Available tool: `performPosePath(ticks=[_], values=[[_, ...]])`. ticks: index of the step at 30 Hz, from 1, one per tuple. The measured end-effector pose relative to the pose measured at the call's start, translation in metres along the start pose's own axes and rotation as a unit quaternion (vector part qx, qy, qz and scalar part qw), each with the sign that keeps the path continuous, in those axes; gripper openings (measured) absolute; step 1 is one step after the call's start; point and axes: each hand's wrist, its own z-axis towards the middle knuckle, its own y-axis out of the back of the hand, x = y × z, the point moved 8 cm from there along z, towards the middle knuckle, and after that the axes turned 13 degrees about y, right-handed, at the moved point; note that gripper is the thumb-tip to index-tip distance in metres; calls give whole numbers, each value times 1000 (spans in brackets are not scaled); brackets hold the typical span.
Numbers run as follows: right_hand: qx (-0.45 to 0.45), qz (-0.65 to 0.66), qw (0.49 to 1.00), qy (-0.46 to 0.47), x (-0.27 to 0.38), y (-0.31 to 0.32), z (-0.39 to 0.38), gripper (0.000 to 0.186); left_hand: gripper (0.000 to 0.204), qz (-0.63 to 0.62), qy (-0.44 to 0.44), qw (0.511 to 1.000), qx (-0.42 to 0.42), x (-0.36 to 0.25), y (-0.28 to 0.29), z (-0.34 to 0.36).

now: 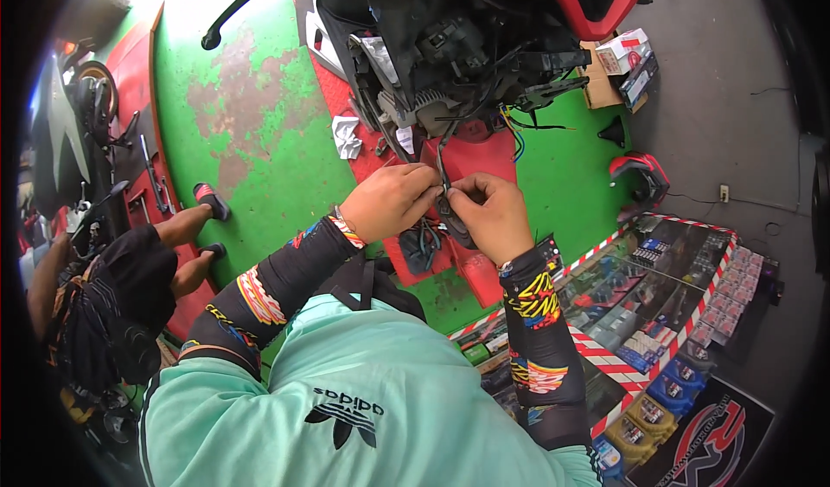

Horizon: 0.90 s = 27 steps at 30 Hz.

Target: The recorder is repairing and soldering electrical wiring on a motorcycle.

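My left hand and my right hand meet at a dark wiring harness hanging from the front of a partly stripped scooter. Both have fingers closed on it; my right thumb and finger pinch it above a dangling black part, whose exact shape is partly hidden. Behind my hands is a red panel with loose blue and yellow wires nearby. A red platform under the scooter holds black-handled tools just below my hands and a crumpled white paper at the left.
At left, another person's legs are beside a motorcycle on a red lift with tools. At right stand a glass display counter edged in striped tape, boxes on cardboard and a red-and-black object on the floor.
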Motion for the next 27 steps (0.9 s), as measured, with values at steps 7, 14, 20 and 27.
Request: performPosePath(ticks=[7, 14, 20, 27], values=[[52, -132, 987, 76, 28, -2, 7, 24, 11, -34, 10, 999, 15, 10, 9, 3], [130, -65, 989, -31, 1, 0, 21, 23, 11, -23, -32, 997, 61, 6, -1, 13], [128, -19, 991, -15, -4, 3, 19, 21, 12, -53, -34, 996, 60, 9, 3, 19], [149, -80, 985, 40, 6, -8, 24, 17, 12, -82, -20, 994, 63, 19, 5, 16]])
